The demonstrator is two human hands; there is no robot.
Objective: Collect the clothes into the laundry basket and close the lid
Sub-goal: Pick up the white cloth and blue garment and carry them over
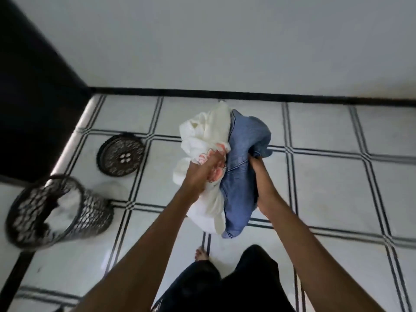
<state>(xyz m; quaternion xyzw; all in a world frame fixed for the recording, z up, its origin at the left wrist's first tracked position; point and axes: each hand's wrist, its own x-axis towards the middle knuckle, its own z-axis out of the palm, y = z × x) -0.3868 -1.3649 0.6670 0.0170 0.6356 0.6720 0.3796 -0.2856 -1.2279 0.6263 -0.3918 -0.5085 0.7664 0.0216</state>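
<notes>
I hold a bundle of clothes in the air over the tiled floor. My left hand (206,171) grips a white garment (202,134) with pink print. My right hand (261,176) grips a blue denim garment (244,154) pressed against the white one. The dark wire laundry basket (60,208) stands open at the lower left, well apart from the bundle, with something pale inside. Its round lid (121,154) lies flat on the floor beyond the basket.
White floor tiles (326,188) with black lines fill the view. A pale wall (225,41) with a black skirting runs across the back. A dark doorway or panel (33,97) rises at the left. My bare foot (201,254) and dark trousers show below.
</notes>
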